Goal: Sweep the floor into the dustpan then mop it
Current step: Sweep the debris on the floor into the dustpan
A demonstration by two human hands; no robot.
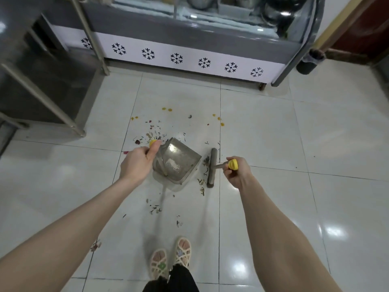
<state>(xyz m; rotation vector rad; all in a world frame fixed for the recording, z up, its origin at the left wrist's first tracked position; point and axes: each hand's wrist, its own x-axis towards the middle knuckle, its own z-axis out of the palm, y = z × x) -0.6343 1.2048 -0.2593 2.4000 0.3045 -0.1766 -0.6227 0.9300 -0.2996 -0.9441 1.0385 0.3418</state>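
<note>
Two tools: our left hand (137, 163) grips the metal dustpan (176, 162) by its handle, mouth facing the broom (212, 167) our right hand (236, 173) grips, debris (202, 182) between.

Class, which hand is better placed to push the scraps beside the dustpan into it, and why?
Right. The right hand grips the broom, its head just beyond the scraps beside the dustpan; the left hand only holds the dustpan's handle.

Glossy white tiles (273, 133), display freezer (189, 49).
</note>
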